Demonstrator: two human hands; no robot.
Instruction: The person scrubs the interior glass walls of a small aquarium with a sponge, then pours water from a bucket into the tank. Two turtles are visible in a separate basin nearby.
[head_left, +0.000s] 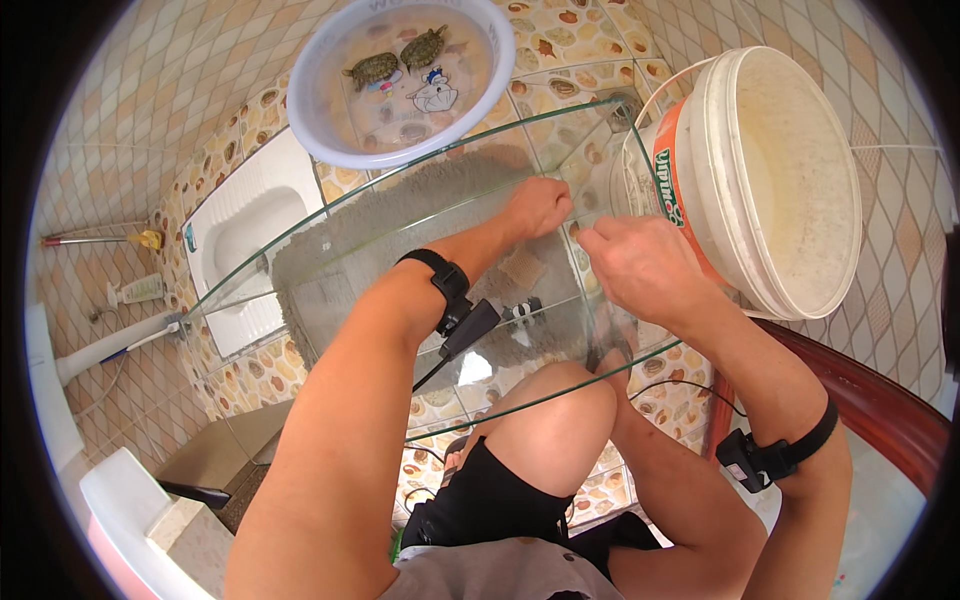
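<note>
A clear glass tank (330, 215) stands in front of me, with grey residue over its bottom. My left hand (540, 207) reaches over the rim into the tank. Its fingers are curled closed near the right end wall; anything inside them is hidden. Close by, my right hand (645, 268) is also closed at the tank's right end, its fingertips pointing toward the left hand. I cannot make out what it grips, if anything. Below my left hand show a tan square patch (522, 268) and a small black-and-white panda figure (522, 312).
A pale blue basin (302, 100) of water holds two turtles (423, 48) at the back. To the right, a large white bucket (800, 190) leans beside the tank. A squat toilet (250, 205) lies left of it. A dark red wooden edge (850, 385) borders my right arm.
</note>
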